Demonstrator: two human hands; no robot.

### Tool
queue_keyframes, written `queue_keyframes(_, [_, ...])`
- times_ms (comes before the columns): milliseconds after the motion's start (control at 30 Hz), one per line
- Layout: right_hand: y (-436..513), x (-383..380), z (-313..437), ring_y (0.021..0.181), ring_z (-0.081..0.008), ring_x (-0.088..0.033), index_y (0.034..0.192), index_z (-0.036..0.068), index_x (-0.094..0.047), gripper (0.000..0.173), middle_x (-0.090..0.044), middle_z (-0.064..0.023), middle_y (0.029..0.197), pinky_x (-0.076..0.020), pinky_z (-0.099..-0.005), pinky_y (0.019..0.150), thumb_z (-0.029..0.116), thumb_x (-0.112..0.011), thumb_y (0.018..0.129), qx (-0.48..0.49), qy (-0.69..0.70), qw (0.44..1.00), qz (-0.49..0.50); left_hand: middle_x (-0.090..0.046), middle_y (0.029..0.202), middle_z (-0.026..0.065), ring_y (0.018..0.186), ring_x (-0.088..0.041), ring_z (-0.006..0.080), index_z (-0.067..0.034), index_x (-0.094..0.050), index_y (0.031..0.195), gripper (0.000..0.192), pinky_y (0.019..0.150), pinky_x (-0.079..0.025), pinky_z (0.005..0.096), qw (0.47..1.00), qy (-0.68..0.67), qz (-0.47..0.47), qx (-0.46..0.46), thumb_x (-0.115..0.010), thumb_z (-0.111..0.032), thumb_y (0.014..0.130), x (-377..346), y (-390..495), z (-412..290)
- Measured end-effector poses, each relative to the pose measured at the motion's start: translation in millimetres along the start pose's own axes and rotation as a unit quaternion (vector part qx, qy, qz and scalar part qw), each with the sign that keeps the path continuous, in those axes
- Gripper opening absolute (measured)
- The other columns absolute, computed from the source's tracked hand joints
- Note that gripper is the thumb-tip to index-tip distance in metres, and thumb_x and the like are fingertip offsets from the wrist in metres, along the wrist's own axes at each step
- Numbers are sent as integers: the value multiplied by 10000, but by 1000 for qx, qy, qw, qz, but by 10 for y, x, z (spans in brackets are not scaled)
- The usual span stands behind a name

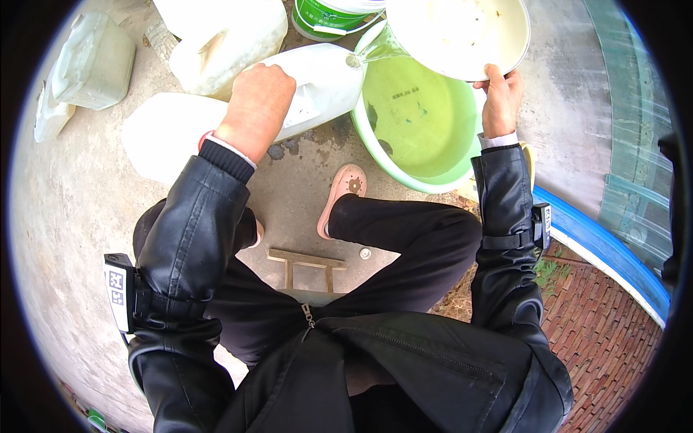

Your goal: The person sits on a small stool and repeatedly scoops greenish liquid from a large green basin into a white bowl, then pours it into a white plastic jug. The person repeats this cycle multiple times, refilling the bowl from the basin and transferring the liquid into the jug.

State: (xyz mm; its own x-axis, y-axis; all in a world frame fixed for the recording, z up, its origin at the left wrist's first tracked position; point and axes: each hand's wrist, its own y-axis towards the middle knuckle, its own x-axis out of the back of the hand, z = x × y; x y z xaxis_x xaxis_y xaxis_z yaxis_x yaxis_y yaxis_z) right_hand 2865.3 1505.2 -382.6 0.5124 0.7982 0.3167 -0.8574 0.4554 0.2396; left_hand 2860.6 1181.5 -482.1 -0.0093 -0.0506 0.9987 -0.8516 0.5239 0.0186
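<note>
My left hand (260,103) is closed around the handle of a white translucent plastic jug (325,70), which lies tilted on its side with its mouth over the rim of a light green plastic basin (373,149). Clear liquid (383,47) runs between the jug's mouth and a white enamel bowl (465,32). My right hand (501,103) grips the bowl's near rim, thumb on top, and holds it tilted above the basin. Greenish-looking liquid lies in the basin, with dark bits near its left wall.
More plastic jugs (233,43) stand at the upper left, with a cloudy jerrycan (100,65) farther left. A green and white bucket (330,19) is behind the basin. A wooden stool (306,260) is under me. A blue edge (601,238) and brick paving are at the right.
</note>
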Motion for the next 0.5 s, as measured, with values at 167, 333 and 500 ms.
queue_keyframes(167, [4, -26, 22, 511, -124, -535, 982, -80, -528, 203, -626, -124, 823, -447, -247, 505, 19, -516, 805, 21, -2, 1000, 3, -636, 862, 112, 844, -636, 250, -14, -655, 799, 116, 689, -546, 329, 1000, -3, 0, 1, -605, 5, 696, -10, 4, 4])
queue_keyframes(333, [-14, -60, 46, 508, -123, -538, 989, -72, -538, 197, -630, -117, 825, -449, -247, 498, 15, -514, 814, 48, -27, 998, -8, -635, 861, 116, 843, -636, 253, -9, -653, 800, 114, 688, -546, 332, 1000, -5, -6, 1, -602, 5, 699, -14, 6, 0])
queue_keyframes(500, [-29, -77, 45, 554, -129, -540, 970, -69, -545, 175, -630, -113, 844, -446, -251, 511, 30, -520, 828, 60, -33, 998, -2, -634, 858, 120, 839, -636, 256, -2, -649, 800, 112, 689, -546, 335, 1000, -7, -12, 0, -598, 7, 701, -7, -4, -3])
